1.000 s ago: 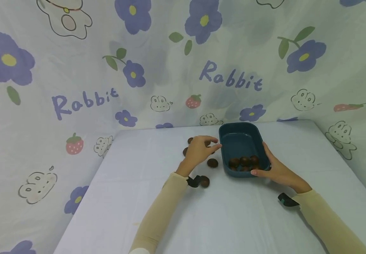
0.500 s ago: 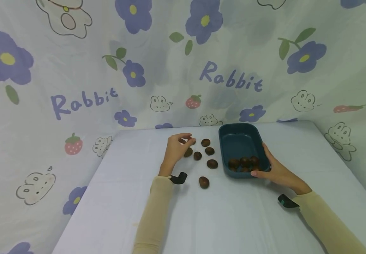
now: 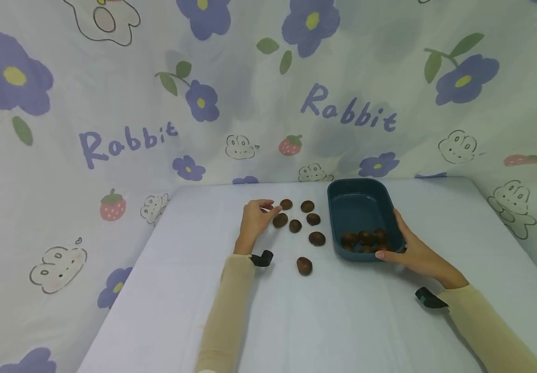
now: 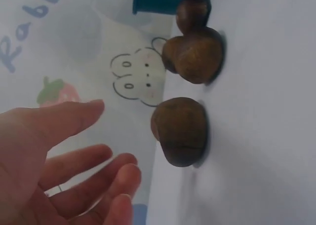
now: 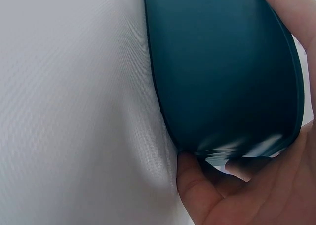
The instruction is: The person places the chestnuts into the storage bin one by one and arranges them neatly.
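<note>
Loose brown chestnuts lie on the white table left of a dark teal box. My left hand hovers at the far left of this group, thumb and fingers apart and holding nothing. The left wrist view shows its fingertips beside the nearest chestnut, with others behind it. My right hand grips the near right corner of the teal box. In the right wrist view its thumb and fingers wrap the box's wall. More chestnuts are gathered at the box's near end.
A white sheet printed with flowers, rabbits and strawberries hangs behind and beside the table. The box stands near the table's back edge. A dark wrist-worn device sits at the right sleeve, another at the left.
My left hand has moved left from beside the box to the far left chestnuts, uncovering several of them. The right hand keeps its grip on the box. The head view has shifted slightly.
</note>
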A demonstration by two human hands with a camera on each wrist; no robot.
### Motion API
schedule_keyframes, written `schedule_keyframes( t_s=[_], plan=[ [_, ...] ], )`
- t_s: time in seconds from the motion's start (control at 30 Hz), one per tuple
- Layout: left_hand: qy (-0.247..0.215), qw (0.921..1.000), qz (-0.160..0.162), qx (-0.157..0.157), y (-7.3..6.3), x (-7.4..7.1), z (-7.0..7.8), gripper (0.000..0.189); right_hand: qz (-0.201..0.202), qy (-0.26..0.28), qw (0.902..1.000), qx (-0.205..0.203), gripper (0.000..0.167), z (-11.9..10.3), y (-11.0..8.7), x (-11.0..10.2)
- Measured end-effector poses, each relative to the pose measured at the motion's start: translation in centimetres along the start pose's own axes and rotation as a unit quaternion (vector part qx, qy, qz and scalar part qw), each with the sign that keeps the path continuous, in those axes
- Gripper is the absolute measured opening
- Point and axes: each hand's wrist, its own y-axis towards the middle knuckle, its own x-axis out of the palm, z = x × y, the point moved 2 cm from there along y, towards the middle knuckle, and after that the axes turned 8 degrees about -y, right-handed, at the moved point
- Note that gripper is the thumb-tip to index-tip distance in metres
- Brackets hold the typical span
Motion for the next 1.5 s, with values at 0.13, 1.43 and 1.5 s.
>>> schedule_keyframes(
  t_s=[0.13,1.43,1.5],
  plan=[
    [0.027,0.9992,-0.014,-0.025,-0.1,0.1,-0.2,0.044,0.001,0.004,1.0000,-0.003,0.125,-0.2,0.0,-0.1],
    [0.063,0.9936,-0.039,-0.086,-1.0,1.1,0.2,0.028,0.002,0.006,1.0000,-0.006,0.124,0.1,-0.1,0.1],
    [0.051,0.9949,-0.037,-0.078,-0.9,0.9,0.4,0.027,0.001,0.006,1.0000,-0.005,0.124,0.0,-0.1,0.1]
  ],
)
